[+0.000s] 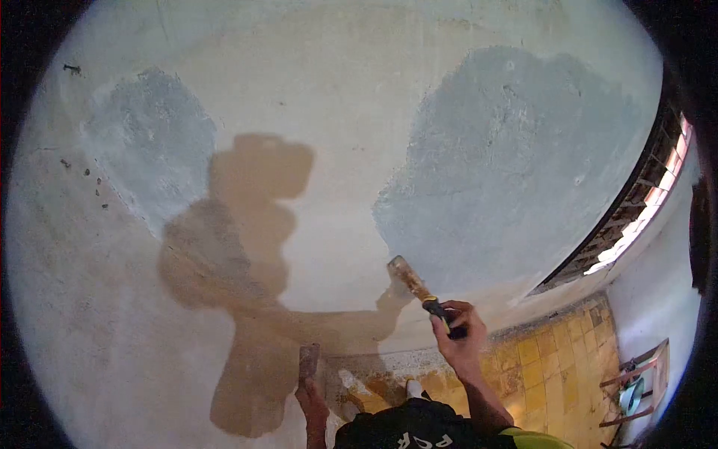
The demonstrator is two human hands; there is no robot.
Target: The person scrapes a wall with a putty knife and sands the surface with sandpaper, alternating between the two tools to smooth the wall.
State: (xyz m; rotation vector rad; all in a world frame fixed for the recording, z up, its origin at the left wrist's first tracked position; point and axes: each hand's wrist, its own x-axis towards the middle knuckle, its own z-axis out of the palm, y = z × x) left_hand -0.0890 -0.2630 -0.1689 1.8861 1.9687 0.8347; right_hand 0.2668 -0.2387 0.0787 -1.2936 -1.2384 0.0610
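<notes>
My right hand [461, 338] is wrapped round the black and yellow handle of a scraper [410, 278], whose worn brown blade points up and left at the wall. The blade tip is at the lower left edge of a large grey-blue patch [516, 165]; whether it touches the wall I cannot tell. Low in the view, my left hand [312, 396] holds a flat brownish block or blade [309, 361] upright by its lower end. A second, smaller grey-blue patch [153, 142] is on the left of the pale wall [336, 247].
A shadow of a person falls across the wall. A barred window [636, 209] runs along the right. Below are yellow floor tiles [546, 359], a shoe [413, 388] and, at the lower right, a wooden frame [661, 374] with a light-blue item [632, 395].
</notes>
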